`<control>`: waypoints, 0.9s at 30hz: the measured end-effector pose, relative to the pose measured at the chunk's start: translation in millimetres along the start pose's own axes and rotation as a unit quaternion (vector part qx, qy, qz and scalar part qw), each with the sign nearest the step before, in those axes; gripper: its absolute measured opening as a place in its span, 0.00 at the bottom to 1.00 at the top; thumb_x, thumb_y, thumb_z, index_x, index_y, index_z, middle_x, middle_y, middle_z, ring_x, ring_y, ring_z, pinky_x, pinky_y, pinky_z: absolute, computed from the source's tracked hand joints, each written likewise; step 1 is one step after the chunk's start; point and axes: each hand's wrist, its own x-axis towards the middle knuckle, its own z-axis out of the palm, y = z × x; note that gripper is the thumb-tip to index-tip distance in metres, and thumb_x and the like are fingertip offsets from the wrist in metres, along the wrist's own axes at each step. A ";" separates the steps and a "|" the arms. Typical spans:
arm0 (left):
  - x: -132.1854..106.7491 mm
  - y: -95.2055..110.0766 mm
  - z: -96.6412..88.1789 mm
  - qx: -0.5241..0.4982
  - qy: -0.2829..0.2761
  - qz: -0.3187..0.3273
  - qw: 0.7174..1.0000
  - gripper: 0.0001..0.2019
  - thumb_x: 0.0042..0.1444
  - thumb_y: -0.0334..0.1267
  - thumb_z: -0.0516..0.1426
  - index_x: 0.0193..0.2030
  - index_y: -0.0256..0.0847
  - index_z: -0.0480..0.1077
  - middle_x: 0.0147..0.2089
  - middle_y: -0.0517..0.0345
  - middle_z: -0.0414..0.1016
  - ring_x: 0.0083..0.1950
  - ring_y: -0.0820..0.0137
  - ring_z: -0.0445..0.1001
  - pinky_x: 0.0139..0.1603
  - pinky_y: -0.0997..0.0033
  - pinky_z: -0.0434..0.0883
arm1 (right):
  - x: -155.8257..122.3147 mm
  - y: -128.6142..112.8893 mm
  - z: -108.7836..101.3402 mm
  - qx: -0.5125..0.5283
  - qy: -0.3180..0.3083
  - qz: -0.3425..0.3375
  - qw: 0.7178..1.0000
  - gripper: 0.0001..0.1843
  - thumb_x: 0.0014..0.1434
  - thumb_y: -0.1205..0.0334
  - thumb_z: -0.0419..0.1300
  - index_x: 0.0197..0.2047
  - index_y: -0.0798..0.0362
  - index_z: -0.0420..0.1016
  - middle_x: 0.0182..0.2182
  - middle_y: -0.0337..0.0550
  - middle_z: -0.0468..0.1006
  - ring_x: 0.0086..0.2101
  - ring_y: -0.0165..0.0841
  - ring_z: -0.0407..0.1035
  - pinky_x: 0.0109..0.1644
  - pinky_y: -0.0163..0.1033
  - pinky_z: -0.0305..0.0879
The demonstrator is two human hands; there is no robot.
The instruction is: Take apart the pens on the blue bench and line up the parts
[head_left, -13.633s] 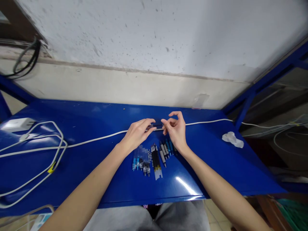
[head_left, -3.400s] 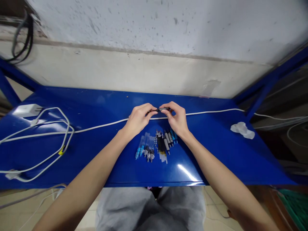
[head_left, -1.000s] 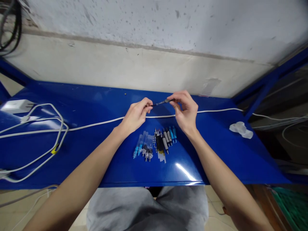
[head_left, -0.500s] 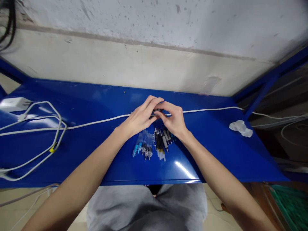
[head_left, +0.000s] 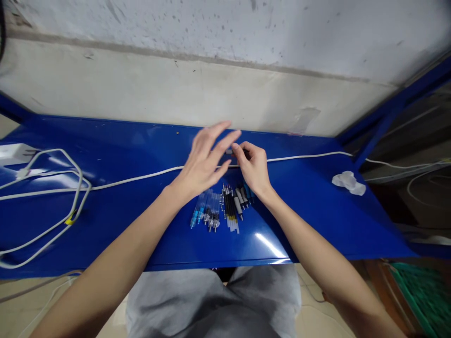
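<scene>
My left hand (head_left: 205, 162) is raised above the blue table with its fingers spread and nothing in them; motion blurs it a little. Close to its right, my right hand (head_left: 254, 170) pinches a small grey pen part (head_left: 229, 151) between thumb and fingers, which cover most of it. Below the hands, clear pen barrels (head_left: 212, 206), some with blue ends and some with dark ones, lie in a row. Beside them are dark ink refills (head_left: 230, 211) with pale tails, small springs (head_left: 222, 201), and grey pen grip sections (head_left: 238, 206) with dark tips.
A white cable (head_left: 141, 179) crosses the blue table (head_left: 158, 249) behind the pen parts. Coiled white cords (head_left: 79, 202) and a white plug adapter (head_left: 16, 154) lie at the left. Crumpled clear plastic (head_left: 348, 182) sits at the right. A wall (head_left: 197, 89) stands behind.
My left hand has come away from my right hand and opened, its fingers spreading upward. My right hand still pinches the grey part. The view has shifted slightly.
</scene>
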 end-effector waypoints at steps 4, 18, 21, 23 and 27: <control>-2.5 -22.2 -0.7 0.071 -0.003 -0.037 0.997 0.12 0.70 0.43 0.56 0.53 0.42 0.75 0.52 0.47 0.79 0.62 0.51 0.73 0.64 0.46 0.67 | 8.5 10.9 -4.1 0.099 0.002 0.041 0.994 0.25 0.60 0.36 0.65 0.32 0.52 0.75 0.23 0.36 0.70 0.24 0.29 0.62 0.30 0.36 0.60; -8.7 -27.5 0.2 -0.069 0.003 -0.044 0.997 0.13 0.70 0.45 0.57 0.46 0.39 0.79 0.34 0.56 0.75 0.35 0.69 0.73 0.38 0.69 0.68 | 9.9 9.7 -10.9 0.110 -0.115 0.029 0.987 0.22 0.54 0.42 0.72 0.39 0.52 0.78 0.31 0.39 0.78 0.29 0.30 0.69 0.33 0.35 0.65; -5.8 -22.4 -0.8 -0.092 0.038 -0.029 0.995 0.13 0.71 0.42 0.56 0.43 0.39 0.79 0.37 0.53 0.77 0.38 0.67 0.74 0.42 0.67 0.71 | 7.9 6.3 -14.9 0.098 -0.141 0.050 0.984 0.24 0.57 0.39 0.68 0.28 0.53 0.76 0.19 0.34 0.70 0.22 0.27 0.61 0.28 0.35 0.57; -5.0 -19.4 1.2 -0.092 0.041 -0.018 0.995 0.12 0.70 0.42 0.57 0.42 0.39 0.79 0.37 0.52 0.77 0.39 0.67 0.74 0.43 0.65 0.71 | 6.9 5.2 -17.5 0.075 -0.144 0.074 0.984 0.31 0.62 0.37 0.62 0.20 0.54 0.72 0.14 0.32 0.62 0.18 0.25 0.54 0.26 0.36 0.50; -5.9 -18.0 3.9 -0.072 0.011 0.008 0.997 0.12 0.69 0.43 0.58 0.42 0.39 0.78 0.37 0.52 0.78 0.38 0.66 0.74 0.42 0.64 0.72 | 11.0 6.6 -22.7 0.056 -0.131 0.078 0.987 0.35 0.66 0.38 0.57 0.16 0.54 0.70 0.12 0.34 0.62 0.17 0.25 0.54 0.27 0.37 0.52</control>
